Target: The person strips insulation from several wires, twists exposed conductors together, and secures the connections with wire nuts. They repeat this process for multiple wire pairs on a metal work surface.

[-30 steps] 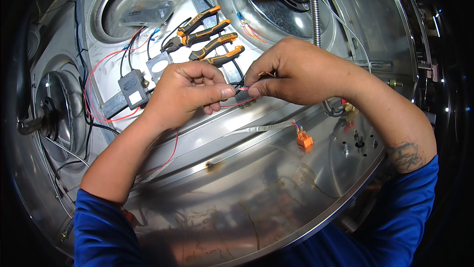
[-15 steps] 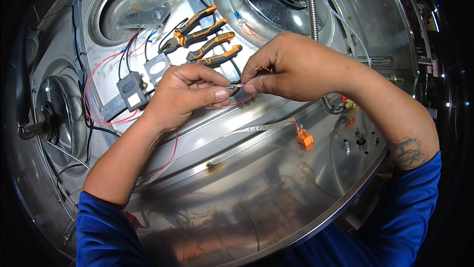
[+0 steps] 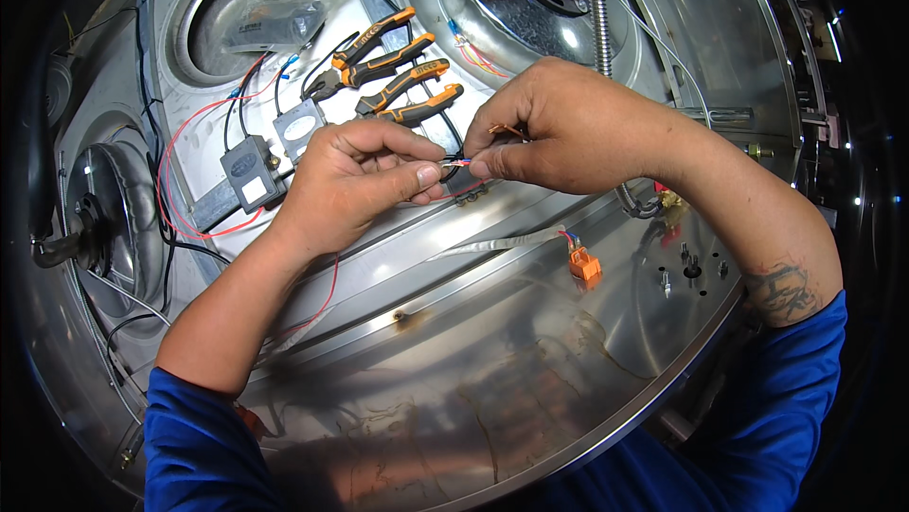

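Observation:
Thin wires point(image 3: 458, 164) with coloured strands bridge the short gap between my two hands. My left hand point(image 3: 365, 171) pinches their left end between thumb and forefinger. From the other side my right hand point(image 3: 559, 129) grips them between thumb and fingertips, and a copper-coloured strand point(image 3: 508, 130) pokes out from its curled fingers. The tips being held are partly hidden by my fingers. Just beyond my hands lie two orange-and-black pliers point(image 3: 371, 56), point(image 3: 414, 96), the nearer pair's jaws partly behind my left hand.
Two grey boxes point(image 3: 251, 173), point(image 3: 301, 126) with black and red wires sit to the left. An orange connector point(image 3: 584, 264) hangs on a sleeved cable at the right. Further back are a clear plastic bag point(image 3: 275, 25) and a ribbed metal hose point(image 3: 597, 20). A steel panel point(image 3: 407, 398) spans the front.
My left fingertips have shifted very slightly on the wires, covering more of the tip. My right hand keeps almost the same place and grip.

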Motion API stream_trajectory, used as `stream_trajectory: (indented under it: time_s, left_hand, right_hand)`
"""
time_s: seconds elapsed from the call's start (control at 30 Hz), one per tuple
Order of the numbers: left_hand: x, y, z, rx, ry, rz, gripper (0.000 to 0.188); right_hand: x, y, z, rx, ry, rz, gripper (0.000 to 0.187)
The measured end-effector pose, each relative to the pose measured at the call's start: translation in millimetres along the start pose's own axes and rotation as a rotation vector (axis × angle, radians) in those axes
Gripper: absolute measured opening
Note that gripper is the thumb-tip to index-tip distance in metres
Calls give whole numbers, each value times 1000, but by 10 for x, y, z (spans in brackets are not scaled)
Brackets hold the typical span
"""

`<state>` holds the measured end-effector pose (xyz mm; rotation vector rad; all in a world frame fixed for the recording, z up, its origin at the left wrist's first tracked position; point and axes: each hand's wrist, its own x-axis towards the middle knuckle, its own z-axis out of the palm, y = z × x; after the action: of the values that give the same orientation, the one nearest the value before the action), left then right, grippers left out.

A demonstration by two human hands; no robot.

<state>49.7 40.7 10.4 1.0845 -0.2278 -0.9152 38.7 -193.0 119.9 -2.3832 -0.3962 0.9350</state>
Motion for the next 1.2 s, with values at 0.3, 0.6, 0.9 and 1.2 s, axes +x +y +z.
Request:
stream_trajectory:
  time_s: [0.3, 0.6, 0.9, 1.2]
  left_hand:
    - [-4, 1, 28, 80, 3, 54, 14]
    - [-28, 21, 98, 370, -7, 161, 15]
    - [-19, 29, 148, 483, 45, 212, 15]
    - [-17, 30, 208, 193, 33, 145, 37]
  right_hand:
    - [4, 32, 12, 20, 20, -43, 14]
    - [-9, 41, 27, 89, 50, -41, 18]
    - [-5, 18, 16, 123, 41, 6, 17]
    - [11, 34, 22, 24, 31, -21, 17]
